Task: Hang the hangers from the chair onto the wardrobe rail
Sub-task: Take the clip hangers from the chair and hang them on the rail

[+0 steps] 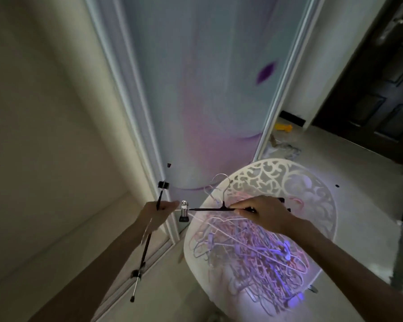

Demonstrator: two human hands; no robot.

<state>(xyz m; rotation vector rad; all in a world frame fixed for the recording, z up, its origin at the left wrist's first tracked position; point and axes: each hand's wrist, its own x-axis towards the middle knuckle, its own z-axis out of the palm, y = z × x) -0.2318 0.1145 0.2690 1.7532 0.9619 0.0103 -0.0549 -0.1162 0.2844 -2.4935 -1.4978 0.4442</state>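
Observation:
A white chair (312,182) with a cut-out patterned back holds a tangled heap of pink, white and purple hangers (254,249) on its seat. My right hand (261,211) is closed on a black clip hanger (209,209) held level above the heap, its metal hook rising at the chair's back and a silver clip at its left end. My left hand (159,211) grips another black clip hanger (147,242) that hangs steeply downward, with clips near both ends. No wardrobe rail is in view.
A sliding wardrobe door (207,94) with a pale blue and pink pattern stands shut straight ahead. A cream wall lies to the left. A dark wooden door (382,89) is at the right, with yellow items (283,127) and clutter on the floor.

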